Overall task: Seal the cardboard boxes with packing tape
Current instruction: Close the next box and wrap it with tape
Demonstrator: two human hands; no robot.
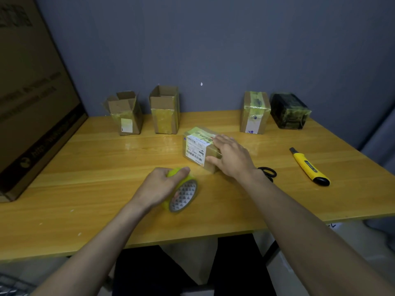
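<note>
A small cardboard box (195, 146) with a white shipping label lies on its side in the middle of the wooden table (85, 189). My right hand (229, 157) rests on its right end, fingers spread over the top and thumb against the near side. My left hand (164, 184) grips a roll of yellowish packing tape (183, 194) just in front of the box, above the table. Two open cardboard boxes (126, 113) (165, 110) stand at the back left. A taped box (254, 113) and a dark wrapped box (288, 111) stand at the back right.
A yellow utility knife (310, 167) lies on the right of the table. Black scissors (268, 173) lie partly hidden behind my right wrist. A large flat cardboard carton (32, 103) leans at the left edge. A grey wall closes the back.
</note>
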